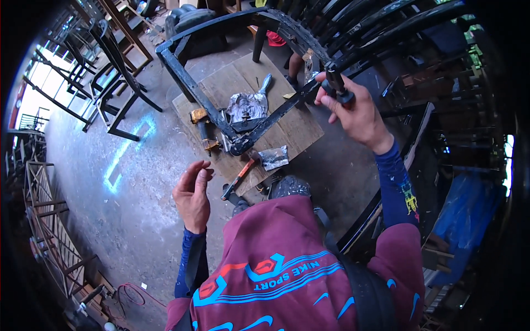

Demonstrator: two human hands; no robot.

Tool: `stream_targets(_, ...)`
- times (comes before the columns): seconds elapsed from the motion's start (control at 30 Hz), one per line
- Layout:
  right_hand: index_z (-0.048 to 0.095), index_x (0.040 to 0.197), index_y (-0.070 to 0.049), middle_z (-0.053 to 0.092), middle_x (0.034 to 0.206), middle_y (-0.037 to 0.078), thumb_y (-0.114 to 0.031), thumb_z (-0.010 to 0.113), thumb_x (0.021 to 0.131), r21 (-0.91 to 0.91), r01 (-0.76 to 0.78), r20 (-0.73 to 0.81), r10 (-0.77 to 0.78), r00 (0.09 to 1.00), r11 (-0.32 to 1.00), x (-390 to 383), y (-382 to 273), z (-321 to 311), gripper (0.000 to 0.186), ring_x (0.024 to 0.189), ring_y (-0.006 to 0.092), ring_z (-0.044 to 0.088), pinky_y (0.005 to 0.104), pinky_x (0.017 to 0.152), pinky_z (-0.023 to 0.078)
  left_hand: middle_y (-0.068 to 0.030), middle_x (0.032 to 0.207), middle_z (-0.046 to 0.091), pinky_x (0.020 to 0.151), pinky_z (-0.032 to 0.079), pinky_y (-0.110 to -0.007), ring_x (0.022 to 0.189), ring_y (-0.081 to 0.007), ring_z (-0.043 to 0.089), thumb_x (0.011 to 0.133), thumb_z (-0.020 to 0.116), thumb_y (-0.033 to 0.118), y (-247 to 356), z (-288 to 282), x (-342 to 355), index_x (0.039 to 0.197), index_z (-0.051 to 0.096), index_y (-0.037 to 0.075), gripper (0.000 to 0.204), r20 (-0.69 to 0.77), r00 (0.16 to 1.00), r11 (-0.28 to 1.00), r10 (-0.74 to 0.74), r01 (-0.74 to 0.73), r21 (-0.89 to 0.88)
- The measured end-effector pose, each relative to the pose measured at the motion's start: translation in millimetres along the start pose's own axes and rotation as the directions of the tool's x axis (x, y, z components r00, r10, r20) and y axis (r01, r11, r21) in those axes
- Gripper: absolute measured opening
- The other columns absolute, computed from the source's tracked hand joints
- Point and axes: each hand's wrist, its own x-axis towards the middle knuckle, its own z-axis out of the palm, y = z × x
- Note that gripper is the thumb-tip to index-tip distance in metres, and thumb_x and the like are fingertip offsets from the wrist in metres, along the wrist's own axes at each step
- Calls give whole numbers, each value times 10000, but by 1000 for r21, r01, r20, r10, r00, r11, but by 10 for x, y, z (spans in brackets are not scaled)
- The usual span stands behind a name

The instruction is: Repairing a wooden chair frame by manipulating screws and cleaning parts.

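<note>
A black wooden chair frame (190, 85) lies tipped over a low wooden board (287, 127) on the concrete floor. My right hand (356, 113) is raised and shut on a black clamp handle (338, 88) fixed to the frame's upper rail. My left hand (193, 193) hangs free over the floor, fingers loosely curled and empty, apart from the frame. On the board lie a putty knife (264, 85), a crumpled grey sheet (247, 106), a second grey sheet (274, 157), an orange-handled tool (238, 177) and yellow clamps (201, 124).
More black chair frames (386, 27) are stacked at the back right. Other dark frames (118, 71) stand at the left on the concrete floor. A blue tarp (464, 220) lies at the right. Wooden racks (49, 231) line the left edge.
</note>
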Motion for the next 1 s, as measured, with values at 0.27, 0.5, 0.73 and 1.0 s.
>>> stream_targets(0.27, 523, 1341, -52, 642, 1130, 87, 28, 665, 847, -356, 351, 399, -199, 895, 866, 1022, -156, -28, 520, 1088, 198, 623, 310, 902, 534, -147, 1264, 634, 954, 502, -313, 1128, -187, 614, 952, 657, 114, 3, 421, 308, 1366, 529, -11, 451, -68, 996, 998, 50, -52, -29)
stream_targets(0.5, 506, 1332, -110, 554, 1280, 97, -162, 663, 877, -565, 768, 762, -548, 345, -301, 2148, 155, 362, 484, 1322, 269, 462, 369, 1035, 470, -163, 1307, 587, 921, 504, -308, 1100, -186, 595, 923, 696, 145, -175, 882, 592, 1452, 421, -3, 614, -282, 959, 999, -26, 16, -37)
stream_targets(0.73, 520, 1273, -67, 578, 1254, 130, -143, 621, 912, -324, 935, 744, -649, 156, -146, 2632, 778, 785, 383, 1217, 292, 541, 354, 989, 508, -146, 1130, 684, 814, 556, -295, 972, -184, 670, 991, 610, 193, -487, 481, 393, 1276, 586, -29, 362, -617, 767, 982, -178, 95, -165)
stream_targets(1.0, 547, 1184, 25, 624, 992, 159, -6, 536, 848, -123, 575, 165, -555, 816, 809, 2230, 818, 467, 337, 899, 303, 638, 407, 766, 522, -45, 838, 713, 651, 492, -248, 736, -91, 619, 908, 670, 117, -1848, 241, 792, 1038, 713, -27, 199, -313, 923, 934, -224, 295, 203)
